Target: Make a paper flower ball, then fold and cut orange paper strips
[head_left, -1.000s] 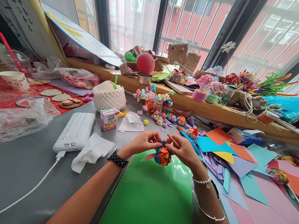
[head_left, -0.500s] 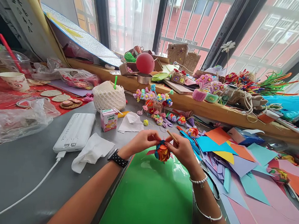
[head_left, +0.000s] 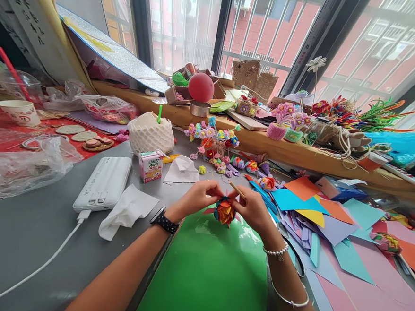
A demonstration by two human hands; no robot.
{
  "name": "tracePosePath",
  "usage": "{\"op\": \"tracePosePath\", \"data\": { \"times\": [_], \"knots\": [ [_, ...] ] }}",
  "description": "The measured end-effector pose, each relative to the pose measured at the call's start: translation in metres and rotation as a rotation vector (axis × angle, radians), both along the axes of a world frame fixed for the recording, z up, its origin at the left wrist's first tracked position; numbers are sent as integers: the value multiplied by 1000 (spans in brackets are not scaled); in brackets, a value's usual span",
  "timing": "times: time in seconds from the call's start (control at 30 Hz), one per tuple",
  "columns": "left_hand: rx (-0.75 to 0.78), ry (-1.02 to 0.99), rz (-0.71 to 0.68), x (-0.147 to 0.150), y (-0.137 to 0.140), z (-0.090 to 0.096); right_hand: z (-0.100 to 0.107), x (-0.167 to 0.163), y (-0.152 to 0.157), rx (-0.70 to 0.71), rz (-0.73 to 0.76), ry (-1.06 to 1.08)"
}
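Observation:
Between my two hands is a folded paper flower (head_left: 225, 211) with orange petals, dark blue ones around them and pink points sticking out. My left hand (head_left: 202, 196) pinches its upper left edge with thumb and fingers. Thumb and fingertips of my right hand (head_left: 252, 207) grip its upper right edge. A thin wooden stick (head_left: 238, 190) also sits in my right hand, its end pointing up and left. The flower is held just over a glossy green board (head_left: 206, 274). My fingertips hide part of its far side.
Coloured paper sheets (head_left: 374, 262) and purple strips (head_left: 296, 230) lie right. Left are a white power bank (head_left: 104, 184) with a cable, a tissue (head_left: 132, 212), a drink carton (head_left: 150, 166) and a wrapped coconut (head_left: 151, 135). Finished paper flowers (head_left: 251, 166) and a crochet flower basket (head_left: 213, 141) stand behind.
The paper flower has tipped slightly, so its orange centre faces me more and less of the dark blue top shows. Both hands stay nearly in place, gripping it.

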State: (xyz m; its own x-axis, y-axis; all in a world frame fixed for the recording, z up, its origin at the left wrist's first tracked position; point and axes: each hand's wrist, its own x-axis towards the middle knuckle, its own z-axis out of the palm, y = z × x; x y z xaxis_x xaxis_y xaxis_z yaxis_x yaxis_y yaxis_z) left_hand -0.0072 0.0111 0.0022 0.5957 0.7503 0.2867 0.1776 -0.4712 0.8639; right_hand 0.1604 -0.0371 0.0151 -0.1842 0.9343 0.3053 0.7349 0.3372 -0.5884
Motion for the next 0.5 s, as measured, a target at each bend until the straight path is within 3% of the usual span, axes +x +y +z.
{"op": "tracePosePath", "data": {
  "times": [0.3,0.5],
  "knots": [
    [-44,-17,-94,-2,2,2,0,1,0,22,4,24],
    [91,72,-89,-5,2,3,-1,0,-1,44,10,-2]
  ]
}}
